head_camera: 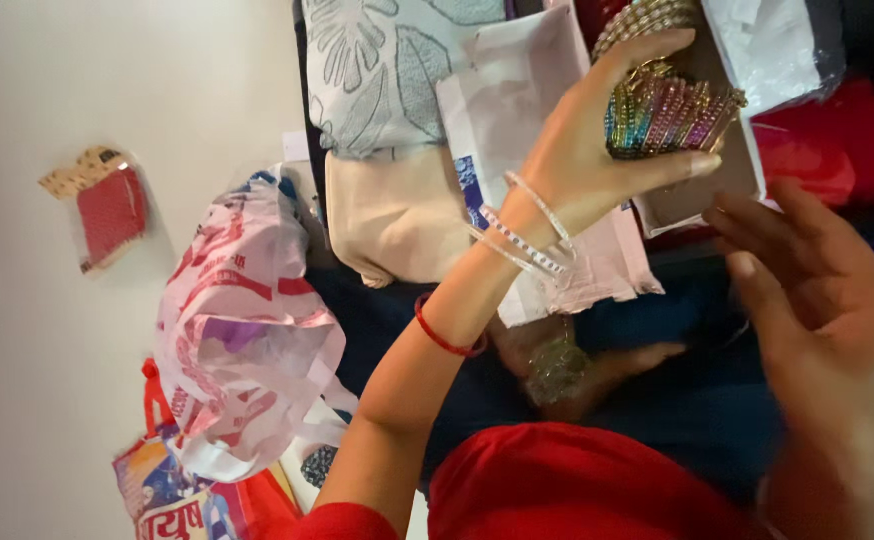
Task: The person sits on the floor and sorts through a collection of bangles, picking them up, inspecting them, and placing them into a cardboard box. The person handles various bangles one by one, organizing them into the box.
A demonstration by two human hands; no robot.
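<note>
Overhead, left hand (pixel 597 150) clamps a stack of rainbow bangles (pixel 669 115) between thumb and fingers, above a small open box (pixel 702 185). Right hand (pixel 817 290) open, empty, just beside. Bangles likely rigid, light, loose; best pinched across the stack.

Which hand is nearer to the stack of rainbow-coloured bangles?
The left hand: it holds the stack of rainbow-coloured bangles between thumb and fingers. The right hand is open just below and to the right, apart from it.
</note>
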